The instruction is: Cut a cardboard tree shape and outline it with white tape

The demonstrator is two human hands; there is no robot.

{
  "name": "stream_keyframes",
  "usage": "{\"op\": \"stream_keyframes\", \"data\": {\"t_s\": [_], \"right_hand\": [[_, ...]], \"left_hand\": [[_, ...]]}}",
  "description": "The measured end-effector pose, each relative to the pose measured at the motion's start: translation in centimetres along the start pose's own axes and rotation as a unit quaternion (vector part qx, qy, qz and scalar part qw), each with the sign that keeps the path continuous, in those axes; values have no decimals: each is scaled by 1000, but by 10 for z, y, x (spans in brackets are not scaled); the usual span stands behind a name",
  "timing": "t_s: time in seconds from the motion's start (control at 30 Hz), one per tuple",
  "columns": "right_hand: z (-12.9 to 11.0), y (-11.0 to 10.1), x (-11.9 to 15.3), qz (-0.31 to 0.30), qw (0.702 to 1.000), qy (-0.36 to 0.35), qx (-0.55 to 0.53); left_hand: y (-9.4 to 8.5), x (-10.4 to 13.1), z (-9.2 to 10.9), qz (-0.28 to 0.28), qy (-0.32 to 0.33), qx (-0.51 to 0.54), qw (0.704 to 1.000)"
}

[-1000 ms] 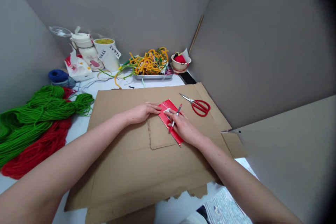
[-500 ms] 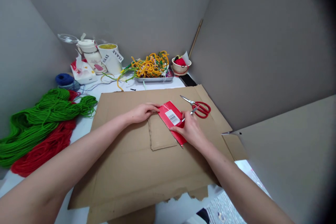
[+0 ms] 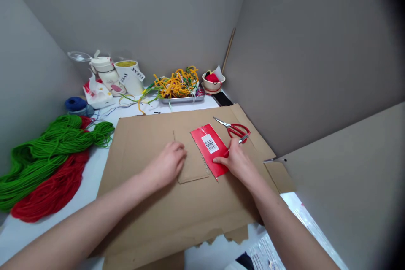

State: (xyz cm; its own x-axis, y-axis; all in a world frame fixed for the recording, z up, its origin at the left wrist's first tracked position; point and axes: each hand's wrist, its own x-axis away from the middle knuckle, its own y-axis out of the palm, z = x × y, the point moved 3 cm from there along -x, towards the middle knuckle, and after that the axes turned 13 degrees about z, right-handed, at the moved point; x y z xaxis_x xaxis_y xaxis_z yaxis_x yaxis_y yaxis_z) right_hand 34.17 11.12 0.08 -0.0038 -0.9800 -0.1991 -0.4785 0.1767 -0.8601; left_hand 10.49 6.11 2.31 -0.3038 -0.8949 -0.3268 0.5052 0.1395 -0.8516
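My right hand [image 3: 238, 158] grips the right edge of a red piece of card [image 3: 205, 158] with a barcode label, its thumb lying on top. A slim silver pen [image 3: 243, 138] is also tucked in its fingers, pointing out beside the scissors. My left hand [image 3: 169, 162], slightly blurred, rests with curled fingers at the left edge of a small cut cardboard piece [image 3: 194, 168]; whether it grips that edge is hidden. Red-handled scissors [image 3: 234, 128] lie just beyond my right hand. Everything sits on a large cardboard sheet [image 3: 145, 215].
Green yarn [image 3: 41, 152] and red yarn [image 3: 53, 190] lie on the left. Behind stand a white bottle [image 3: 109, 76], a white canister [image 3: 129, 78], a metal tray [image 3: 186, 99] heaped with yarn, and a small bowl [image 3: 213, 85]. A grey partition [image 3: 316, 59] rises at right.
My left hand has left the red card and come nearer, to the small cardboard piece. The red card has shifted right in my right hand, uncovering more of that piece.
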Motion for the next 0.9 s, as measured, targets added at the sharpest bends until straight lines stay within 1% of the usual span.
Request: {"op": "stream_keyframes", "data": {"t_s": [0.03, 0.07, 0.13, 0.17, 0.23, 0.27, 0.3, 0.37, 0.43, 0.57, 0.67, 0.9], "right_hand": [[1, 0, -3, -15, 1000, 13, -13], [3, -1, -7, -25, 999, 29, -36], [10, -8, -16, -26, 991, 67, -113], [14, -14, -21, -17, 982, 85, -167], [22, -29, -28, 1, 954, 118, -276], [25, -36, -30, 19, 943, 128, -306], [29, -43, -31, 39, 939, 133, -313], [32, -52, -31, 77, 942, 129, -301], [34, -51, -28, 81, 943, 121, -298], [35, -32, -23, 26, 934, 127, -333], [36, -22, -21, 11, 939, 122, -320], [39, -23, -22, 18, 945, 128, -301]], "left_hand": [[0, 10, 10, -29, 1, -2, 1000], [1, 18, 19, -46, 0, -8, 999], [3, 29, 28, -67, -3, -20, 998], [4, 32, 30, -72, -5, -26, 997], [6, 33, 30, -78, -6, -35, 996], [7, 32, 29, -79, -6, -38, 996], [7, 31, 28, -80, -5, -42, 996], [7, 30, 27, -82, -3, -47, 996], [7, 29, 27, -82, -1, -50, 995], [6, 30, 28, -81, 1, -50, 995], [7, 31, 29, -81, 0, -57, 995], [10, 35, 28, -76, 0, -70, 995]]}}
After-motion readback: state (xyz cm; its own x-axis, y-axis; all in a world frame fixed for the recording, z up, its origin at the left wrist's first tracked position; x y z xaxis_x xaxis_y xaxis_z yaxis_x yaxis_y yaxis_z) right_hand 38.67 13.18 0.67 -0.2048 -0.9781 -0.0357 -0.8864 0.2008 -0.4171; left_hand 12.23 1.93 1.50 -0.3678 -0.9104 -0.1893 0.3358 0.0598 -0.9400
